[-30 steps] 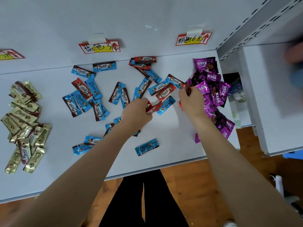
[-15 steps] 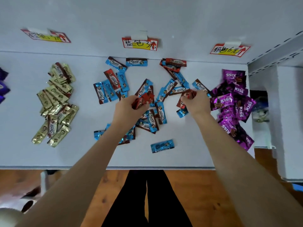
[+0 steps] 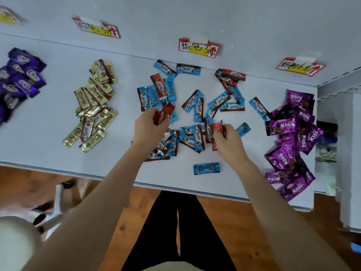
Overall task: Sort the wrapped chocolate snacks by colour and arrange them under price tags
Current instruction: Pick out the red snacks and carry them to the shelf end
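**Grips at work: left grip [image 3: 150, 126] and right grip [image 3: 228, 139] over the blue pile [image 3: 195, 106]**

Nearest the camera, legs in black trousers [image 3: 175, 231] stand on a wooden floor [image 3: 254, 218], close to the front edge of the pale surface [image 3: 58, 153]. A lone blue snack [image 3: 206, 168] lies just in from that edge, apart from the rest. Past it, the left grip is curled round a bunch of red snacks [image 3: 164, 114] (how many is hard to count), held at the left part of the blue scatter. The right grip pinches a single red snack [image 3: 217, 127] upright between thumb and fingers, and another red end shows just beneath the palm.

Between and around both hands the blue pile is loosely strewn, with many wrappers overlapping. A stray red snack [image 3: 158, 85] lies among the blue ones further back on the left. Well apart to the left sits a gold pile [image 3: 93, 106], and at the far left edge a blurred dark violet pile [image 3: 21, 75]. To the right a magenta pile [image 3: 293, 137] marked KISS runs along the end of the surface.

Further back, a small red stack [image 3: 232, 75] mixed with blue lies near the back wall. Taped to that wall are the middle price tag [image 3: 198, 48] above the blue pile, the right price tag [image 3: 300, 67] above the magenta, the left price tag [image 3: 96, 28] above the gold, and a corner price tag [image 3: 7, 16] cut off at the upper left
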